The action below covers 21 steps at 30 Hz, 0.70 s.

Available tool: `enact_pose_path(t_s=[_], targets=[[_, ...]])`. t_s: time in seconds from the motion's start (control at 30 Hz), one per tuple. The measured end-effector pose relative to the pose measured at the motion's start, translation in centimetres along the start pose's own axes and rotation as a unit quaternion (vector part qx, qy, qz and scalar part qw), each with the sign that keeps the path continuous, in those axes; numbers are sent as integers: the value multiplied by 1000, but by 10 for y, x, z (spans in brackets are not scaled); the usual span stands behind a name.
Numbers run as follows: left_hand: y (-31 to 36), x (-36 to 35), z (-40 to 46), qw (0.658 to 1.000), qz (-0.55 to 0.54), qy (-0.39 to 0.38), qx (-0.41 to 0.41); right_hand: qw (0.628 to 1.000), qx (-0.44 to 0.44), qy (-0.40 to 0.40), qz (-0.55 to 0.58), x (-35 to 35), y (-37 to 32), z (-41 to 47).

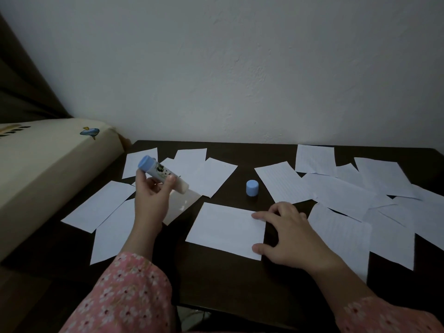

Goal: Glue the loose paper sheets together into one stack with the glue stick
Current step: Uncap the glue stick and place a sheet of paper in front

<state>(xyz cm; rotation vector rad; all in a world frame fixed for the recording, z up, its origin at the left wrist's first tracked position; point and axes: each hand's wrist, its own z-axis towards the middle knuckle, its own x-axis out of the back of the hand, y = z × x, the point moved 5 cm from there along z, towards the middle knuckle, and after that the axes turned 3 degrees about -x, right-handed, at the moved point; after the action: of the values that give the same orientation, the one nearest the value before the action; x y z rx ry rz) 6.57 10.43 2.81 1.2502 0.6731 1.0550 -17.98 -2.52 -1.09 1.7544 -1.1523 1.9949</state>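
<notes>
Left hand (153,191) grips the uncapped glue stick (161,174) above the counter (230,280), right hand (286,231) spread flat, fingers on the middle sheet (225,227), cap (252,187) standing just behind

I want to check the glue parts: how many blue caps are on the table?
1. The blue cap stands on the dark table, behind the middle sheet. The glue stick's blue end is no cap.

glue stick (160,173): 1 | blue cap (252,187): 1 | hands: 2 | loose paper sheets (227,230): roughly 15, overlapping
</notes>
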Motion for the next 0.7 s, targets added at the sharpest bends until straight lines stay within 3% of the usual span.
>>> enact_pose_path(t_s=[0.17,0.33,0.53,0.7], targets=[[-2,-11,-8,999,7,-32,7,997,13,81,4,1,-7,4],[3,-30,-21,996,-8,-89,9,999,-7,51,-14,-2,-7,7],[10,-42,-30,993,-28,-112,14,994,34,97,29,1,-16,7],[12,-49,-39,989,-7,-147,17,1000,20,2,17,-5,-7,11]])
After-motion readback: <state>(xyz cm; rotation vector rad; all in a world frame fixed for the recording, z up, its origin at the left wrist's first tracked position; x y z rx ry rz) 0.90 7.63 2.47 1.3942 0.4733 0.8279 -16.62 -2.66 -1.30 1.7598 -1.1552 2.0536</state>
